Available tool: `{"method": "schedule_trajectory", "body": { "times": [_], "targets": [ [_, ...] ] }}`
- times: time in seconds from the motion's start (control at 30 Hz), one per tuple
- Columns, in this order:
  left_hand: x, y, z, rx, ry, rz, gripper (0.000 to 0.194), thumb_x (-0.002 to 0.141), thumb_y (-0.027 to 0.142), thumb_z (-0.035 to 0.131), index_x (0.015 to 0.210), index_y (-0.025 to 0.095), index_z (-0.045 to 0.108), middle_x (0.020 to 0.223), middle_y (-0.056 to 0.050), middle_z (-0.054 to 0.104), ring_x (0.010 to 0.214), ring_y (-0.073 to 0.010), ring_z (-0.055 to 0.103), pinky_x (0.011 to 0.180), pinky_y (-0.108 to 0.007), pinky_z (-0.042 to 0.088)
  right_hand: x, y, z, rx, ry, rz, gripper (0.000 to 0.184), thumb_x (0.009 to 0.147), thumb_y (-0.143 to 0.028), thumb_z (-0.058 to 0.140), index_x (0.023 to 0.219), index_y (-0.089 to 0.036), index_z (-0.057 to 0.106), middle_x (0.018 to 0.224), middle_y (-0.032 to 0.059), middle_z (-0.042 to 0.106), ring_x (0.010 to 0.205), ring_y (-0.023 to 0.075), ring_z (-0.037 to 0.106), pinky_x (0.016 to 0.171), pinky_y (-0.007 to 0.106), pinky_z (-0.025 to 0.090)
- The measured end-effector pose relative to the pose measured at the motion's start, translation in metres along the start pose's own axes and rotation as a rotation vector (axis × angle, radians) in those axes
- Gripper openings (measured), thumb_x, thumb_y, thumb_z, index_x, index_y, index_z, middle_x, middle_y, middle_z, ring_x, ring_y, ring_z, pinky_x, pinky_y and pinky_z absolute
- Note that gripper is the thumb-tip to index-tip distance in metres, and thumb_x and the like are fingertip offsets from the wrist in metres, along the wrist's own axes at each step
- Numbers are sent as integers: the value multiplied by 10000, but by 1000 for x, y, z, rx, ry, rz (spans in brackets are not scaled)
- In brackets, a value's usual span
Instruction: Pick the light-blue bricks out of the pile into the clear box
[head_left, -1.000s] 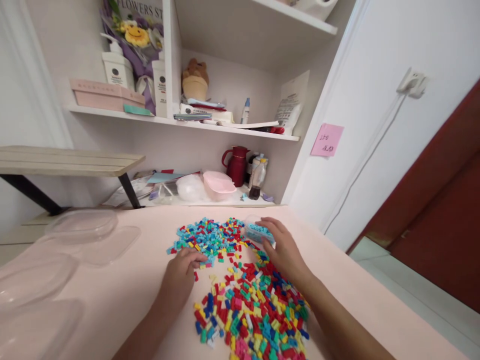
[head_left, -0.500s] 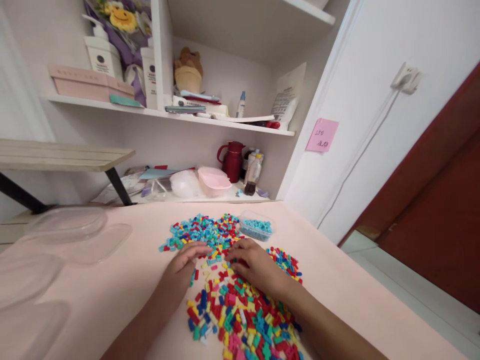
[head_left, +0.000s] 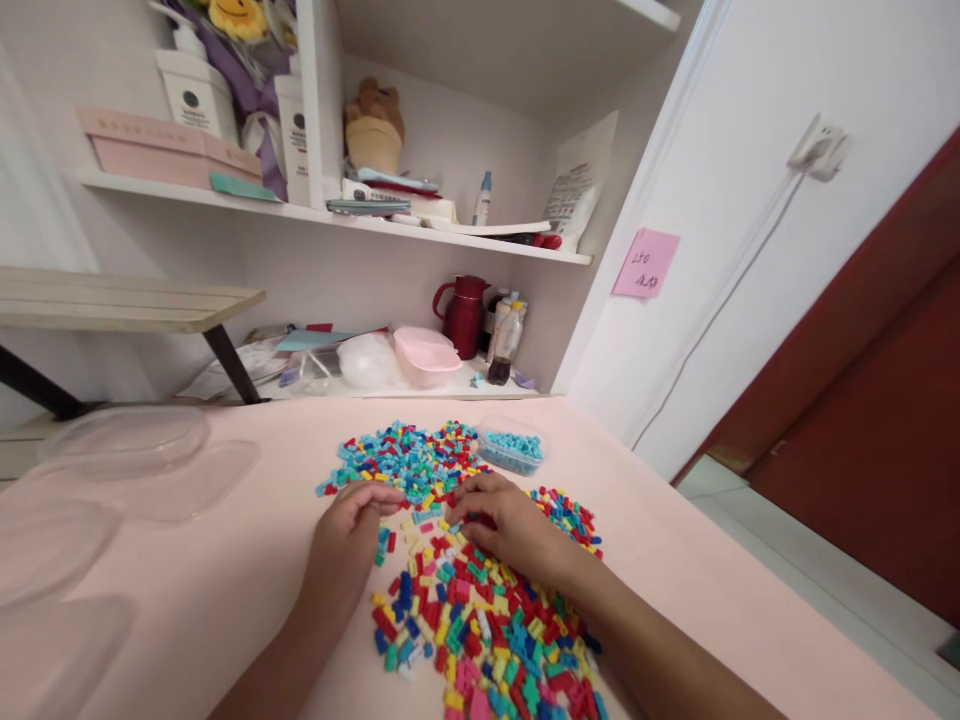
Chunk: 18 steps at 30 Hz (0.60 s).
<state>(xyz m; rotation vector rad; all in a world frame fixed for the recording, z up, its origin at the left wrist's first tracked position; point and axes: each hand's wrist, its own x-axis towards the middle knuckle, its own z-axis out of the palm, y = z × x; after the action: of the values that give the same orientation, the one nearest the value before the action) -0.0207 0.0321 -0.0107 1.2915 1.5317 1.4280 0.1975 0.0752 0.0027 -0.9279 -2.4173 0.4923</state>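
Observation:
Small toy building bricks (head_left: 487, 620) in red, yellow, blue, green and pink lie in a loose heap on the pale pink tabletop. Farther back is a mostly turquoise and blue pile of bricks (head_left: 409, 455). At that pile's near left edge, my left hand (head_left: 349, 520) has its fingers bent and pressed together; whatever lies between them is hidden. My right hand (head_left: 506, 520) rests over bricks between the heaps, fingers curved down and thumb apart from them. Behind it stands a clear plastic box (head_left: 517, 463) with turquoise bricks inside.
Clear plastic lids or trays (head_left: 187, 480) lie along the left side. A small wooden stand (head_left: 135, 300) with black legs rises at the back left. A shelf unit at the back holds a red jug (head_left: 465, 318), bottles (head_left: 505, 345) and a pink container (head_left: 426, 355).
My left hand has drawn back slightly to the left, and its fingers are more bent. The right hand stays nearly in place over the bricks. The view has shifted a little.

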Motion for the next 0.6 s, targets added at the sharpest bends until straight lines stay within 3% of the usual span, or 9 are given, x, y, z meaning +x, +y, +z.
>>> {"method": "schedule_trajectory", "body": {
  "times": [0.13,0.37,0.47,0.6],
  "targets": [
    [-1,0,-1,7,64,-22,227,699,267,484,747,198,694,824,-40,732,817,-212,693,798,-353,536,1,-1,0,6,12,33,224,739,-37,616,828,-228,692,966,24,676,923,177,615,864,305,482],
    [0,-3,-2,50,77,-34,237,716,263,461,757,207,687,821,-32,738,825,-210,703,776,-333,533,2,-2,-5,-29,90,14,165,743,-76,659,798,-229,682,984,20,682,945,185,613,876,319,467],
    [2,-6,-3,72,79,-49,241,730,277,459,776,212,686,835,-29,741,851,-216,703,802,-344,522,1,4,-21,-34,228,19,125,791,-121,634,832,-233,673,988,26,685,969,199,603,896,347,455],
    [2,-9,-4,73,73,-55,237,732,290,471,801,213,685,843,-28,744,861,-222,704,772,-334,525,-4,25,-48,-100,567,170,109,849,-238,583,922,-220,662,958,56,679,921,221,605,836,379,467]
  ]
}}
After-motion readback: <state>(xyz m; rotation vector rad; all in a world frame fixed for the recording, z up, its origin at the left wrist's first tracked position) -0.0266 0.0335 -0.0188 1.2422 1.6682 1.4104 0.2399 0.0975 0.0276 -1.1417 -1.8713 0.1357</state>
